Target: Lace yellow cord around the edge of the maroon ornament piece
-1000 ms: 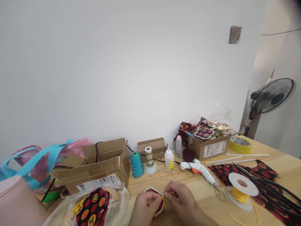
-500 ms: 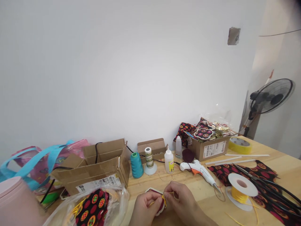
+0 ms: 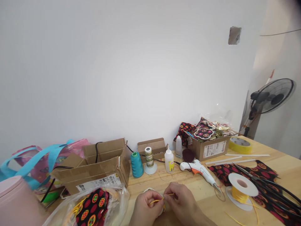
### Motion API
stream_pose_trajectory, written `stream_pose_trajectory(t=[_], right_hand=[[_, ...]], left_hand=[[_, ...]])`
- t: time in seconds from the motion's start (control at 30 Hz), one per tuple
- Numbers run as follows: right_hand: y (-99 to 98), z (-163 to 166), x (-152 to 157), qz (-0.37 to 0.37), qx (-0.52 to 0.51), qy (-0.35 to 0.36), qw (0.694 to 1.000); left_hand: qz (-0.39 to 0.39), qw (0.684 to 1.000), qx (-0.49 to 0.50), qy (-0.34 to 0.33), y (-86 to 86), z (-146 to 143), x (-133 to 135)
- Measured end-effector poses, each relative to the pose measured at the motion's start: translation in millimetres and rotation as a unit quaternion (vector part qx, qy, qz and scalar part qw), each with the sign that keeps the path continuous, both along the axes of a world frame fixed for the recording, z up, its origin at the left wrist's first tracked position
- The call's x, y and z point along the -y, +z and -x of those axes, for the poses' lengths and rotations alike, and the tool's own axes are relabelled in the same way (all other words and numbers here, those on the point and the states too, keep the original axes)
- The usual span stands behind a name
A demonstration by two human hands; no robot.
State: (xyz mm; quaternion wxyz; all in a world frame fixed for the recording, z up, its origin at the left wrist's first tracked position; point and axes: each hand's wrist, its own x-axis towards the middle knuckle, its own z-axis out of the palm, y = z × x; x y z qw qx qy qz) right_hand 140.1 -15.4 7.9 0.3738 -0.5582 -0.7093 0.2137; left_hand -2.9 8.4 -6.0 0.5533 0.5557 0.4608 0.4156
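My left hand (image 3: 147, 207) is closed at the front middle of the table, pinching yellow cord (image 3: 154, 201) between thumb and fingers. Beneath it a small white-edged piece (image 3: 148, 190) peeks out, mostly covered by the hand. My right hand (image 3: 181, 202) meets the left one fingertip to fingertip, pinching the same yellow cord, which loops between the two. A short length of cord sticks out beside the right fingers. The spool of yellow cord (image 3: 243, 185) stands to the right, its loose end on the wood.
Behind my hands stand a glue bottle (image 3: 169, 163), a teal thread cone (image 3: 137, 166) and a white glue gun (image 3: 199, 171). Black scissors (image 3: 261, 182) lie on patterned fabric (image 3: 221, 172) at right. Cardboard boxes (image 3: 101, 169) and a plastic bag (image 3: 121, 196) sit at left.
The white-edged piece showed a dark red face between my hands before; now it is mostly hidden under the left hand. More yellow cord shows across the left fingers.
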Motion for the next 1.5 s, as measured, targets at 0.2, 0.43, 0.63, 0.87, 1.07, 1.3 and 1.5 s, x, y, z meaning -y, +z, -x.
stream_pose_trajectory(t=[0.2,0.43,0.63,0.87,1.07,1.3,1.5], right_hand=[[-0.9,0,-1,-0.007,-0.03,-0.008,0.999],[-1.2,-2,-4,0.001,-0.053,0.01,0.999],[-2.1,1,-4,0.01,-0.06,0.008,0.998],[0.3,1,-1,-0.006,-0.061,0.021,0.998],[-3.4,1,-2,-0.005,-0.029,-0.004,1.0],[-3.2,1,-3,-0.007,-0.067,0.021,0.997],[0.3,1,-1,-0.028,-0.059,0.039,0.997]], left_hand=[[0.035,0.999,0.011,0.003,8.9,-4,2],[0.047,0.999,0.023,-0.016,7.1,-1,0],[0.06,0.996,0.039,-0.056,12.0,2,4],[0.068,0.997,0.014,-0.045,12.2,-3,5],[0.061,0.998,0.006,-0.023,9.5,-2,3],[0.081,0.992,0.087,-0.029,11.7,-2,5],[0.084,0.989,0.111,-0.043,8.2,-3,3]])
